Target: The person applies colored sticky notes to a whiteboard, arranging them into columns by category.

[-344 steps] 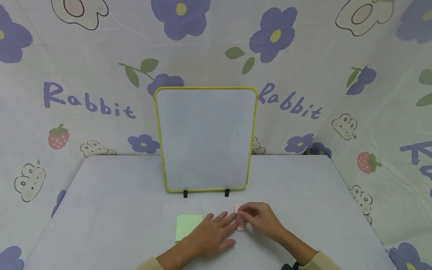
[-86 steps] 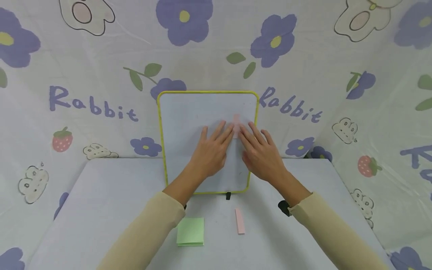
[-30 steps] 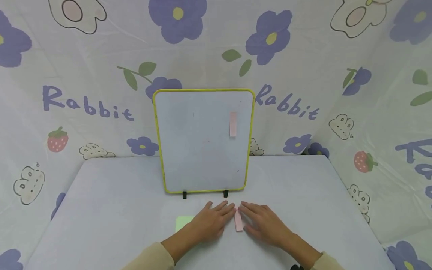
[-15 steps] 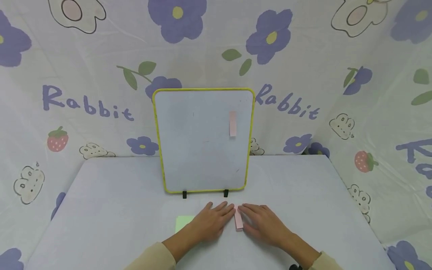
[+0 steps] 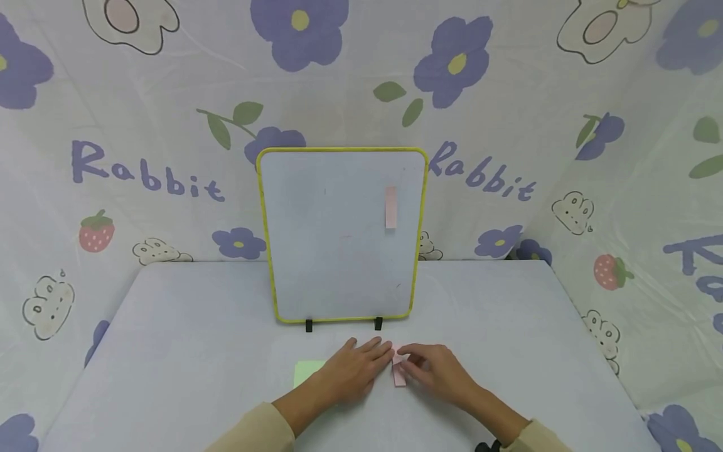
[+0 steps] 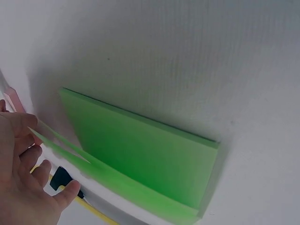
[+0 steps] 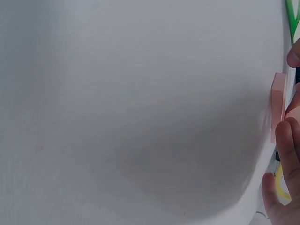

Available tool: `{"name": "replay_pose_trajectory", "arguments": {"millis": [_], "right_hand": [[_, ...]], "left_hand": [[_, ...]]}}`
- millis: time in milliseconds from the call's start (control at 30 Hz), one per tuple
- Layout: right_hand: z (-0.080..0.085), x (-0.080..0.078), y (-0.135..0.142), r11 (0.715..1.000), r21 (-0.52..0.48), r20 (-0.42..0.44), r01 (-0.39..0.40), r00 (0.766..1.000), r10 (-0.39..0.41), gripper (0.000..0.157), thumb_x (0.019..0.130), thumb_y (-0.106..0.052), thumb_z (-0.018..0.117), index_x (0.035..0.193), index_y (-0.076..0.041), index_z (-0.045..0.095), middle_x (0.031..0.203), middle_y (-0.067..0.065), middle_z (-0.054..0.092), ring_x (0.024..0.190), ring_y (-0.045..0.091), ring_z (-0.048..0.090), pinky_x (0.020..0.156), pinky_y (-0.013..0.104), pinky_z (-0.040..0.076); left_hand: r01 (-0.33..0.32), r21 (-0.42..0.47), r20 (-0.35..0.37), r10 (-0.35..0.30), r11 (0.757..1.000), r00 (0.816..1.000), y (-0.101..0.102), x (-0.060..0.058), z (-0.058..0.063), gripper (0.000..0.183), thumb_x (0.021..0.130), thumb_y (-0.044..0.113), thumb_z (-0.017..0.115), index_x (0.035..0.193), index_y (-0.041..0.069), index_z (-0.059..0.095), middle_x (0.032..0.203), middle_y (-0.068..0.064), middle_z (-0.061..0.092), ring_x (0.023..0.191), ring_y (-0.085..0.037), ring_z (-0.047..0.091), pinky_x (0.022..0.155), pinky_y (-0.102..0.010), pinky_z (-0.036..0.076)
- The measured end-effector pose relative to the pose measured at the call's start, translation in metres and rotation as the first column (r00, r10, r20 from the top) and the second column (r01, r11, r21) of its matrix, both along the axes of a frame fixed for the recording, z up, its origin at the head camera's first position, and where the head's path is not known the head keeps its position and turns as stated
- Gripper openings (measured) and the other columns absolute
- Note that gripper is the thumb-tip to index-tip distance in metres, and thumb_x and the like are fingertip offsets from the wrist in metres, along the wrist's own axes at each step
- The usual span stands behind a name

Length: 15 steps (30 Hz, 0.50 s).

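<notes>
A narrow pink sticky note pad [image 5: 399,378] lies on the table in front of the whiteboard. My right hand [image 5: 443,371] pinches its top sticky note [image 5: 399,359] between thumb and forefinger, and that slip bends up from the pad. In the right wrist view, the pad [image 7: 278,105] shows as a thick block beside the fingers [image 7: 287,145]. My left hand [image 5: 354,370] lies with fingers spread, its fingertips at the pad's left edge. Another pink sticky note [image 5: 390,207] sticks upright on the right part of the whiteboard [image 5: 339,263].
A green sticky note pad [image 5: 307,371] is partly hidden under my left forearm; its upper sheets curl up in the left wrist view. Black feet [image 5: 309,326] hold the yellow-edged whiteboard upright. Behind the white table [image 5: 192,351] hangs a patterned cloth [image 5: 339,94].
Both hands pressed a pink sticky note onto the whiteboard, then came down to the pink pad. Since half a second ago, my right fingers have curled and lifted the pad's top slip.
</notes>
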State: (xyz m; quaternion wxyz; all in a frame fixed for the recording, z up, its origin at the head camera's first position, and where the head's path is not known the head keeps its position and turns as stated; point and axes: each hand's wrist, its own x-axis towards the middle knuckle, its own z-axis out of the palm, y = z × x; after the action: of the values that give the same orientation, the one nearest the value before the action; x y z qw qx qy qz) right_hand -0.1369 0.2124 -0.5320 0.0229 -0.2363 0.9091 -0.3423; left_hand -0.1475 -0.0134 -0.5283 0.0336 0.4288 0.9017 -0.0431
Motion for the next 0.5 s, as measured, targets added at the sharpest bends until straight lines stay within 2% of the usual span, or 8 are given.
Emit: {"name": "replay_pose_trajectory", "arguments": {"millis": [167, 300, 500], "right_hand": [[0.001, -0.0013, -0.0011, 0.994, -0.108, 0.132, 0.031, 0.991, -0.017, 0.014, 0.093, -0.015, 0.071, 0.104, -0.008, 0.075, 0.087, -0.006, 0.073, 0.072, 0.002, 0.062, 0.063, 0.023, 0.051], [0.0017, -0.0017, -0.0015, 0.983, -0.181, 0.198, 0.043, 0.98, -0.007, 0.012, 0.093, -0.013, 0.07, 0.1, -0.005, 0.076, 0.087, -0.002, 0.074, 0.071, 0.005, 0.066, 0.062, 0.023, 0.052], [0.0034, -0.0021, -0.0036, 0.964, -0.255, 0.268, 0.072, 0.963, -0.001, 0.013, 0.093, -0.011, 0.07, 0.099, -0.001, 0.076, 0.09, 0.005, 0.075, 0.076, 0.012, 0.071, 0.066, 0.023, 0.054]], "left_hand": [[0.005, 0.014, -0.007, -0.005, 1.0, 1.0, 0.0009, -0.0009, -0.0024, 0.051, 0.102, 0.029, 0.052, 0.152, 0.018, 0.044, 0.155, 0.005, 0.041, 0.142, -0.014, 0.038, 0.103, -0.044, 0.044], [0.01, 0.016, -0.01, -0.009, 1.0, 1.0, 0.0007, -0.001, -0.0022, 0.051, 0.102, 0.029, 0.052, 0.151, 0.018, 0.044, 0.155, 0.005, 0.041, 0.142, -0.014, 0.038, 0.103, -0.044, 0.044], [0.001, 0.012, 0.023, -0.001, 1.0, 1.0, -0.0023, 0.0008, 0.0025, 0.053, 0.102, 0.029, 0.053, 0.152, 0.018, 0.043, 0.156, 0.005, 0.04, 0.142, -0.015, 0.038, 0.104, -0.042, 0.044]]}}
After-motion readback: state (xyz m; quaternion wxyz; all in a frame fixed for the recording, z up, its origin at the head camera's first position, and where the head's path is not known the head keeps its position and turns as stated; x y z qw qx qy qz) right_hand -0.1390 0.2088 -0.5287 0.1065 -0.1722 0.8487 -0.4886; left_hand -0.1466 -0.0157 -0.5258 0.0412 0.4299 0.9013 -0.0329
